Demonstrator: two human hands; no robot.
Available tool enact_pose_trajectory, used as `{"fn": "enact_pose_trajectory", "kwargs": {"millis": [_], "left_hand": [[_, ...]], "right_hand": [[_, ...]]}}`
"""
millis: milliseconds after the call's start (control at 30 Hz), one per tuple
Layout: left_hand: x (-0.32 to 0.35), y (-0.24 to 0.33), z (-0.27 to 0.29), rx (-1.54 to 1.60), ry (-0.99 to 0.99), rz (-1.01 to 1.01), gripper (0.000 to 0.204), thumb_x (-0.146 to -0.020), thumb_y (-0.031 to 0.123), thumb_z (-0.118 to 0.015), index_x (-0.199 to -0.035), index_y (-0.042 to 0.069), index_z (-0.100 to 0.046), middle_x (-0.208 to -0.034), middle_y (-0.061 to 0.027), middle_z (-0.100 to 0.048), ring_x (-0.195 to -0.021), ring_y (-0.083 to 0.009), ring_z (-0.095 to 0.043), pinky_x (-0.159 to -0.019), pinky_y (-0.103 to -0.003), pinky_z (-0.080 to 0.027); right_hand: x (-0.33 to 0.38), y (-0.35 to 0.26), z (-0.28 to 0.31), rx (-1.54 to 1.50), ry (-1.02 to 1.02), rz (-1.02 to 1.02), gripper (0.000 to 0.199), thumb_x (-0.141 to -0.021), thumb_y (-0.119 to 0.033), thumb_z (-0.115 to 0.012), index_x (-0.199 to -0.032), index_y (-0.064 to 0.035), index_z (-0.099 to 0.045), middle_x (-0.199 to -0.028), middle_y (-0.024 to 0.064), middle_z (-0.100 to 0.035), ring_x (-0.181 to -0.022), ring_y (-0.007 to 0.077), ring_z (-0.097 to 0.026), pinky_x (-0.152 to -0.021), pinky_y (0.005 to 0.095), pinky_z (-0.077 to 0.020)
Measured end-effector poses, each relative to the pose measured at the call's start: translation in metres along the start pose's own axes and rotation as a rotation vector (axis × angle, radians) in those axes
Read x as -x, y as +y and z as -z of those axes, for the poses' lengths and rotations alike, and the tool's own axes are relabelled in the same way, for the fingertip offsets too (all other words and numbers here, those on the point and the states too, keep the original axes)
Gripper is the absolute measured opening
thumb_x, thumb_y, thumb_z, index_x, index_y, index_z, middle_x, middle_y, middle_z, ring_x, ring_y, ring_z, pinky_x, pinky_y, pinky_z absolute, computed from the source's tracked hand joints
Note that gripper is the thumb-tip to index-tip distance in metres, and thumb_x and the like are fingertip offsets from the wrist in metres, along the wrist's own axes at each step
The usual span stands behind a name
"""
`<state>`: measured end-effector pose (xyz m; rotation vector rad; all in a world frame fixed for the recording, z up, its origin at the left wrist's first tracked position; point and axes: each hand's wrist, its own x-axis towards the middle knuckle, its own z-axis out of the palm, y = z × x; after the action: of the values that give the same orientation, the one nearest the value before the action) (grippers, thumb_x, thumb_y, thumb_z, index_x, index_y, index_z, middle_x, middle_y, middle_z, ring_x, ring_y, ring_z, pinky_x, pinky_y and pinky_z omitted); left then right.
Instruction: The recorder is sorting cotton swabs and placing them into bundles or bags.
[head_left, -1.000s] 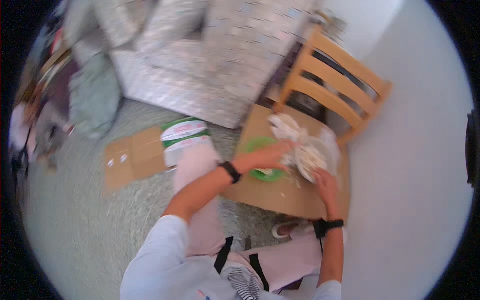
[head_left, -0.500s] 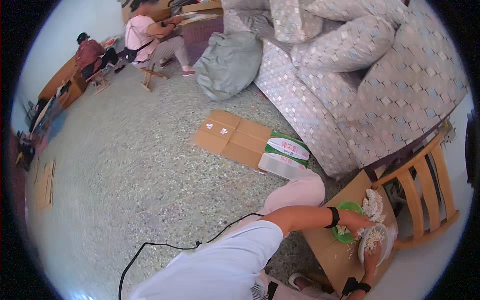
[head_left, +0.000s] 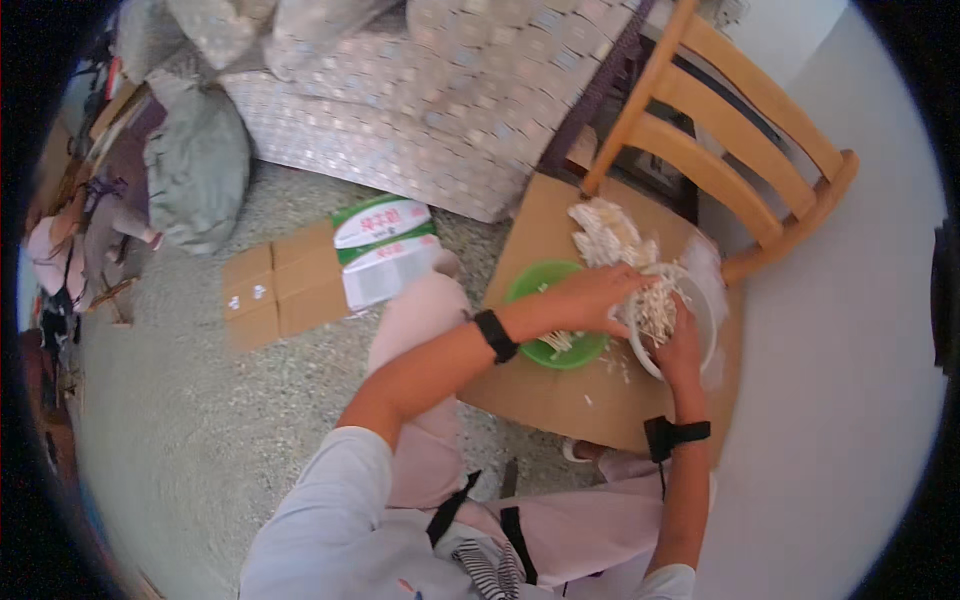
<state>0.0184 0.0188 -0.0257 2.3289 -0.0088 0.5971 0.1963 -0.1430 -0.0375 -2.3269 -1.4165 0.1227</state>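
Note:
A white bowl (head_left: 706, 345) holds a heap of small pale sticks (head_left: 656, 310) that look like cotton swabs. My right hand (head_left: 682, 352) reaches into this bowl from the near side, its curled fingers gathering some of the sticks. Over the bowl's left edge stretches my left hand (head_left: 605, 295), thumb and fingers apart beside the heap. Under my left forearm stands a green bowl (head_left: 527, 290) with a few of the same sticks in it. A crumpled clear bag (head_left: 608, 232) with pale contents lies behind the bowls. Several loose sticks are scattered between the bowls.
A cardboard sheet (head_left: 540, 225) lies under the bowls. Behind it rises a wooden chair back (head_left: 720, 130), with a white wall (head_left: 830, 300) at right. Flattened cartons (head_left: 300, 280) lie on the floor. Patterned covering (head_left: 400, 120), a grey-green sack (head_left: 200, 170) and a seated person are farther off.
The view has swung to the right, so bowls and chair now sit nearer the middle. Both hands stay at the white bowl; the left is still at its edge, the right still among the sticks.

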Motion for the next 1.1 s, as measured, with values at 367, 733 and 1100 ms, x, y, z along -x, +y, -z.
{"fn": "enact_pose_trajectory", "kwargs": {"millis": [367, 733, 1100], "left_hand": [[-0.018, -0.001, -0.024, 0.063, 0.087, 0.038, 0.06, -0.082, 0.048, -0.066, -0.125, 0.007, -0.056, -0.111, -0.0153, -0.057, -0.105, -0.0339, -0.054, -0.092, -0.041, -0.042], [-0.02, -0.006, -0.027, 0.1, 0.192, 0.02, 0.049, -0.087, 0.043, -0.062, -0.118, 0.006, -0.061, -0.111, -0.0148, -0.06, -0.107, -0.0335, -0.053, -0.096, -0.041, -0.04], [-0.027, 0.007, -0.025, 0.179, 0.288, 0.09, 0.028, -0.09, 0.024, -0.061, -0.112, 0.007, -0.065, -0.1, -0.0096, -0.062, -0.101, -0.0244, -0.056, -0.094, -0.035, -0.04]], "right_hand": [[0.012, 0.015, 0.017, -0.104, 0.203, -0.008, 0.042, -0.083, -0.013, -0.065, -0.123, -0.0035, -0.056, -0.127, 0.0199, -0.05, -0.12, 0.0368, -0.047, -0.102, 0.0422, -0.037], [0.014, 0.011, 0.025, -0.27, 0.351, 0.012, 0.027, -0.093, -0.014, -0.058, -0.116, -0.0017, -0.063, -0.124, 0.0167, -0.058, -0.111, 0.0306, -0.057, -0.096, 0.0378, -0.0426], [0.028, -0.015, 0.04, -0.383, 0.506, -0.115, 0.03, -0.091, -0.014, -0.061, -0.12, -0.0094, -0.064, -0.101, 0.0075, -0.069, -0.091, 0.0186, -0.063, -0.085, 0.0318, -0.0479]]}}
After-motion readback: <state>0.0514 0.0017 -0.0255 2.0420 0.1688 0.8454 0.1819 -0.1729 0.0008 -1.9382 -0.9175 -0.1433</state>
